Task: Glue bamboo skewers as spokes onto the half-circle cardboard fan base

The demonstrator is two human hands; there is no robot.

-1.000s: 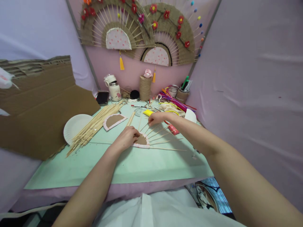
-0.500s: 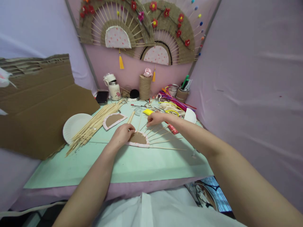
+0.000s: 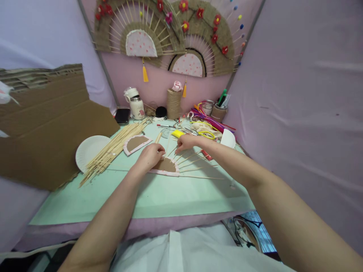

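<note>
On the table lies a cardboard half-disc (image 3: 166, 165) with a pale pink, red-dotted edging, and thin wooden sticks (image 3: 190, 163) fan out from its curved rim. My left hand (image 3: 150, 155) rests over the half-disc's left part, thumb and fingertips pinched together by the upper rim; what they hold is too small to make out. Beyond the rim, my right hand (image 3: 185, 142) is closed with its fingertips on one of the sticks. A second edged cardboard half-disc (image 3: 136, 143) lies to the left of my left hand.
A bundle of wooden sticks (image 3: 113, 151) lies across a white paper plate (image 3: 87, 149) at left. Large cardboard (image 3: 56, 132) stands behind it. Yellow scissors (image 3: 207, 134), a twine spool (image 3: 174, 104), a white bottle (image 3: 137, 108) and bright pipe cleaners (image 3: 208, 121) sit toward the back.
My left hand has shifted slightly right and up along the half-disc's rim. My right hand has barely moved, its fingertips slightly lower by the sticks.
</note>
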